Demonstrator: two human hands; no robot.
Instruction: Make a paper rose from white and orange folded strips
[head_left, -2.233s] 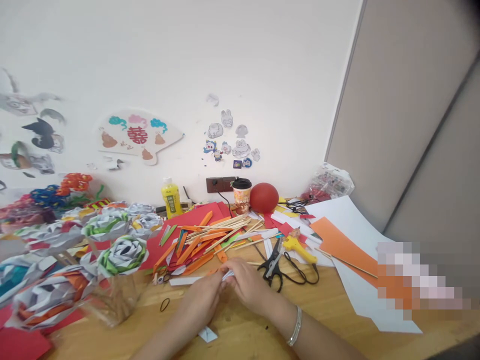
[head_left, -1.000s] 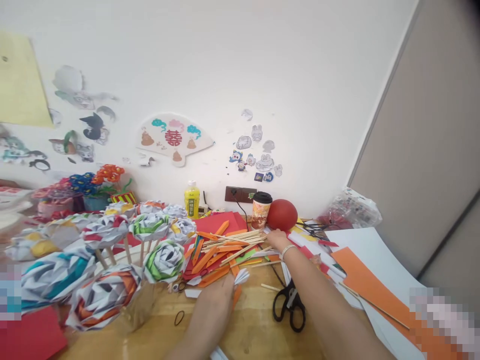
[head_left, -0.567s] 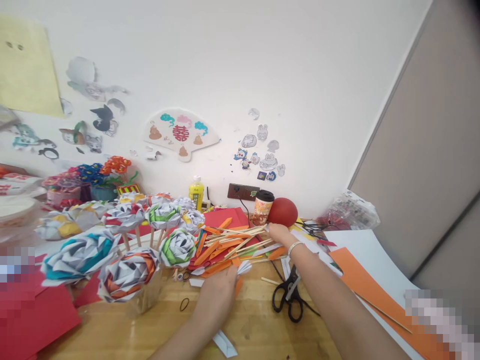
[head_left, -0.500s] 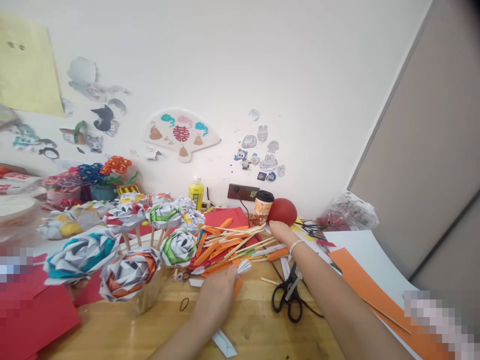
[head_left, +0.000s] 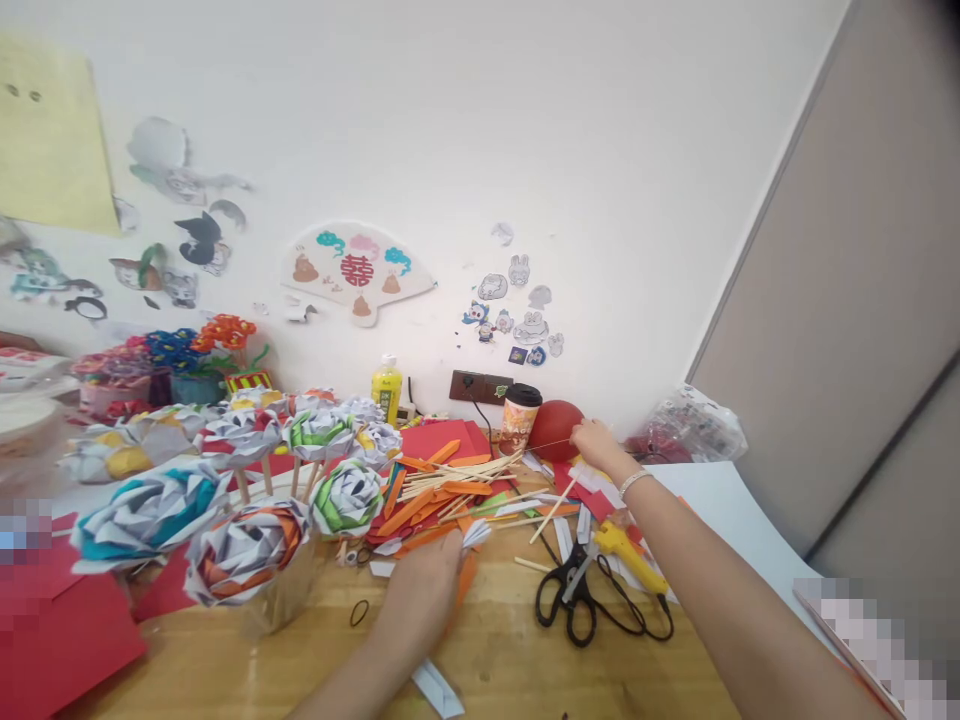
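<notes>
My left hand [head_left: 424, 590] is closed around a small folded white paper piece [head_left: 475, 535], whose fanned end sticks out past the fingers. An orange paper strip [head_left: 466, 575] shows beside it, partly hidden by the hand. My right hand [head_left: 598, 445] is pinched in front of the red balloon [head_left: 556, 428]. From its fingertips a thin strand [head_left: 549, 443] runs left toward the lidded paper cup [head_left: 520, 415]; I cannot tell what it is made of. Below lie wooden sticks [head_left: 457, 478] mixed with orange paper strips [head_left: 411, 508].
Paper roses [head_left: 247, 550] stand in a clear container on the left. Black scissors [head_left: 568, 595] and a yellow glue gun [head_left: 630, 555] with a black cord lie under my right forearm. A yellow-labelled bottle [head_left: 386, 388] stands near the wall. Red paper [head_left: 75, 620] covers the left edge.
My right hand has moved right, away from the cup, drawing a thin strand across the balloon. The glue gun now shows below the forearm. My left hand keeps its grip on the folded paper.
</notes>
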